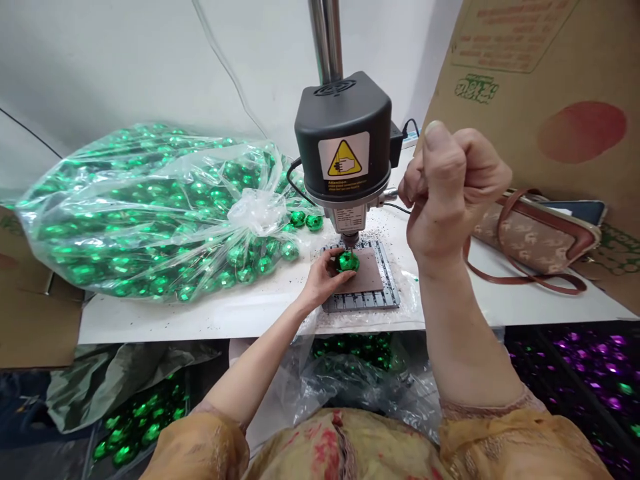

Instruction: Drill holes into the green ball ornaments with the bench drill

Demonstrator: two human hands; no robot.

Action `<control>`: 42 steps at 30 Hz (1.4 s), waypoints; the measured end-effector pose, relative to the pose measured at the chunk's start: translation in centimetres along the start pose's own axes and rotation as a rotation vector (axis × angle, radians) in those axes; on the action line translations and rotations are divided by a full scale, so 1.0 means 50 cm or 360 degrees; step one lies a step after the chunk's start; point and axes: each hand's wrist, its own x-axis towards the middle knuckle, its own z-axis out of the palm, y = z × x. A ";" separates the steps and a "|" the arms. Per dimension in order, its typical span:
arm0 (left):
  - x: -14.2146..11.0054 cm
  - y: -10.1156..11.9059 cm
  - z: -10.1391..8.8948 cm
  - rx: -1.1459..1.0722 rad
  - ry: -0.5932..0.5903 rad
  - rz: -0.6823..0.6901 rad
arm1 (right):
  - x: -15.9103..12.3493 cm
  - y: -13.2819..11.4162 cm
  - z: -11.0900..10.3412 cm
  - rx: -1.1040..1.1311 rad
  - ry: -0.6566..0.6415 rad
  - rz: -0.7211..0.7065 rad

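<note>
My left hand (323,277) pinches a shiny green faceted ball (347,262) between thumb and fingers. The ball rests over the slotted metal base plate (363,301), directly below the chuck (351,240) of a small black drill press (344,133). A thin bit appears to reach the ball's top; whether it has entered, I cannot tell. At the right of the machine, my right hand (445,190) is raised and closed around the feed lever (389,195), of which only a short metal stretch shows.
A large knotted clear bag (150,213) of green balls lies left on the white table (175,320), several loose balls (314,222) beside it. At right are a cardboard box (540,80) and a brown handbag (540,233). Green and purple balls (595,360) lie below table level.
</note>
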 end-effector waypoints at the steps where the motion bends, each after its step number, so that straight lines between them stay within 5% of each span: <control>1: 0.001 0.004 0.003 0.0085 0.0018 0.0027 | 0.000 0.000 0.000 0.0002 0.0003 -0.0007; 10: 0.002 0.002 0.038 0.0422 0.0142 0.0334 | -0.003 -0.004 -0.002 0.0039 0.0017 0.0046; 21: -0.019 0.002 0.051 0.0183 0.0215 0.0136 | -0.042 0.008 -0.016 0.0154 0.0079 -0.0120; 42: -0.020 -0.010 0.051 0.0174 0.0207 0.0184 | -0.081 0.036 -0.047 0.0182 -0.0052 -0.0475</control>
